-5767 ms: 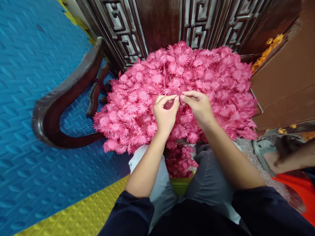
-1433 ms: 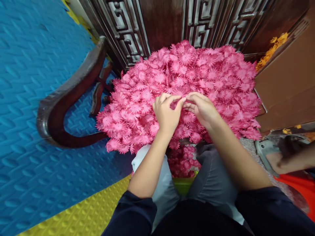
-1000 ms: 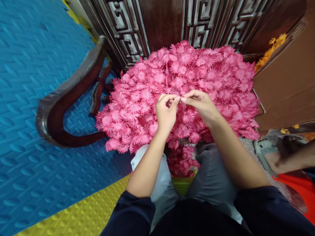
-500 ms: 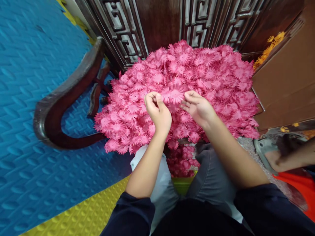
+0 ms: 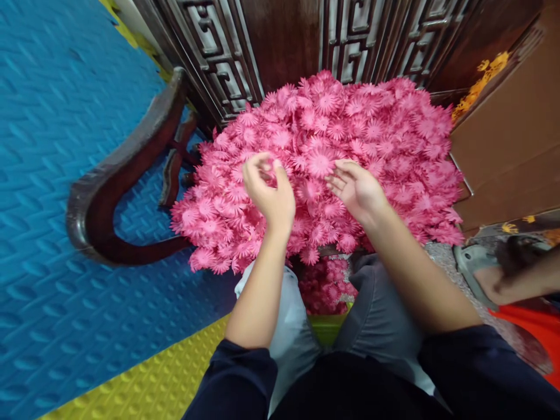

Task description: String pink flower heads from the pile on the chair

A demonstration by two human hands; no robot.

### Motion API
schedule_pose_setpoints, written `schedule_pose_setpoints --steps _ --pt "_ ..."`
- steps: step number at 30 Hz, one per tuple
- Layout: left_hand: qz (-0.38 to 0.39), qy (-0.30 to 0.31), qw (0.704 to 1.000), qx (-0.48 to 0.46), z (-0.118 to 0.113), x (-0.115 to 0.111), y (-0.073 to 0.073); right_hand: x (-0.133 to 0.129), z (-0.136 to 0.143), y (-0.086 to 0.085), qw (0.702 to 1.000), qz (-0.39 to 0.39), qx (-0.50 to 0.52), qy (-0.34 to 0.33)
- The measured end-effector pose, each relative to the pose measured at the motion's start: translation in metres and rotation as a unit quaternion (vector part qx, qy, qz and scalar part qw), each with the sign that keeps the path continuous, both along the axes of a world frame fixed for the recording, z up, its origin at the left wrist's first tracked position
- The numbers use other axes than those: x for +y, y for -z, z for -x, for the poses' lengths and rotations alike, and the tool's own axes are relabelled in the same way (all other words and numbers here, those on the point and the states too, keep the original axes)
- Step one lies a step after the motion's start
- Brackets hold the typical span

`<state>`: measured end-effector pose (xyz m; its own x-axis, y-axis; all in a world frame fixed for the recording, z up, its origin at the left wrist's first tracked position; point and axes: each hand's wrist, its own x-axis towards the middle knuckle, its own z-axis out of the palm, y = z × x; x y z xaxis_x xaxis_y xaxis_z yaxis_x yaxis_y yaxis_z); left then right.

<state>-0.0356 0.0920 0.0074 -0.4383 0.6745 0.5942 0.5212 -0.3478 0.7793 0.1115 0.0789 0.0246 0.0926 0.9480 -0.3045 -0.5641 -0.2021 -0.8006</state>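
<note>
Head view: left hand [image 5: 269,189] over pink flower pile [image 5: 385,131], fingers curled, thumb apart. Single flower [image 5: 321,164] at right hand's [image 5: 359,189] 10 o'clock, by its fingertips; pinch cannot be told.

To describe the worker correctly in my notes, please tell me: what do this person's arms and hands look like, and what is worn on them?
Dark navy sleeves, plain as far as visible, end near the elbows on the left arm and right arm. Both forearms are uncovered. No glove, watch or ring is visible.
</note>
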Motion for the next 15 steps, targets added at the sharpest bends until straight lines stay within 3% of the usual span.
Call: schedule_pose_setpoints --steps 3,6,11,15 --pt "0.031 0.110 0.990 0.084 -0.017 -0.011 -0.003 -0.004 0.006 -0.002 0.999 -0.025 0.003 -0.044" --pt "0.052 0.167 0.982 0.068 -0.026 -0.017 -0.004 -0.005 0.007 -0.004 0.995 -0.068 -0.033 -0.060" --pt "0.046 0.176 0.982 -0.039 -0.032 -0.019 0.000 -0.005 0.004 -0.004 0.988 -0.098 -0.101 -0.057" --pt "0.031 0.165 0.985 -0.046 -0.033 -0.020 0.002 -0.005 0.004 -0.005 0.986 -0.113 -0.110 -0.059"
